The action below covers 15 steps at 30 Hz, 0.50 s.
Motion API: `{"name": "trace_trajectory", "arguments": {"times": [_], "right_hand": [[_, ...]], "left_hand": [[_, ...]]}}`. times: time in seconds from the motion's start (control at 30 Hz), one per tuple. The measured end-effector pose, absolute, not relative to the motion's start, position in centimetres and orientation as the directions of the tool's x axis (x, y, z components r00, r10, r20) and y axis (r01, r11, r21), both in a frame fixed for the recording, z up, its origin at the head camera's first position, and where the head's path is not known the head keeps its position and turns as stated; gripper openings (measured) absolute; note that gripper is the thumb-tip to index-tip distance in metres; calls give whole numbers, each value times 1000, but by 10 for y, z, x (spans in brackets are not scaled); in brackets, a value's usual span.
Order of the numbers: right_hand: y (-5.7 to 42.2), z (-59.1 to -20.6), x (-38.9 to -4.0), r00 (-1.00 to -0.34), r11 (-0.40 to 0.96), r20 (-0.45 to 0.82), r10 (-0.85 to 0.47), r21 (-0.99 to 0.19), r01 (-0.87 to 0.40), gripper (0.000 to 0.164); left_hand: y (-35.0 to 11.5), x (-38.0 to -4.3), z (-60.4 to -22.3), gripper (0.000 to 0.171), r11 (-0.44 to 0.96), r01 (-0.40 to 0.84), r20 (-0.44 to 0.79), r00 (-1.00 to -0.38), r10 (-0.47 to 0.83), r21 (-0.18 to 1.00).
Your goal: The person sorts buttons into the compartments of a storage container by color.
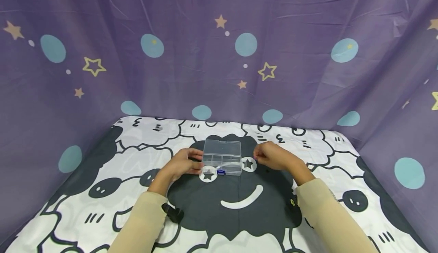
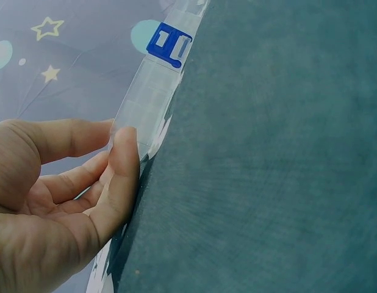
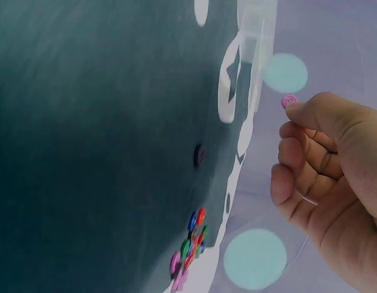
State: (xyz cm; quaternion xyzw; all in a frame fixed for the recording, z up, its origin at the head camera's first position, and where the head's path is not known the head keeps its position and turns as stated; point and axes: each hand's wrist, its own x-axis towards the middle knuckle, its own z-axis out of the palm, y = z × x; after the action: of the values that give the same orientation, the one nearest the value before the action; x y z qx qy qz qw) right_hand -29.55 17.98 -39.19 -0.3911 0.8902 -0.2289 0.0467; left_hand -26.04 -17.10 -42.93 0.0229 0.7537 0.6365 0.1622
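Note:
A clear plastic compartment box point(image 1: 222, 160) stands on the printed cloth with its lid raised at the back. Its blue latch point(image 2: 170, 44) is on the front side. My left hand point(image 1: 184, 163) holds the box's left end between thumb and fingers, as the left wrist view point(image 2: 66, 183) shows from close by. To the right of the box, my right hand point(image 1: 272, 156) is lifted above the cloth. Between thumb and forefinger it pinches a small pink button point(image 3: 289, 101); the other fingers are loosely curled.
One dark button point(image 3: 199, 155) lies alone on the dark part of the cloth point(image 1: 239, 192). Farther off is a pile of several coloured buttons point(image 3: 188, 247), hidden by the right arm in the head view. A purple curtain point(image 1: 205, 86) hangs behind and at both sides.

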Motion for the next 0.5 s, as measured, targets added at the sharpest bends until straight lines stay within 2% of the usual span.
{"name": "trace_trajectory", "arguments": {"times": [0.5], "right_hand": [[152, -398, -288, -640, 565, 166, -750, -343, -751, 9]], "left_hand": [[-172, -262, -432, 50, 173, -180, -219, -946, 240, 968]]}}
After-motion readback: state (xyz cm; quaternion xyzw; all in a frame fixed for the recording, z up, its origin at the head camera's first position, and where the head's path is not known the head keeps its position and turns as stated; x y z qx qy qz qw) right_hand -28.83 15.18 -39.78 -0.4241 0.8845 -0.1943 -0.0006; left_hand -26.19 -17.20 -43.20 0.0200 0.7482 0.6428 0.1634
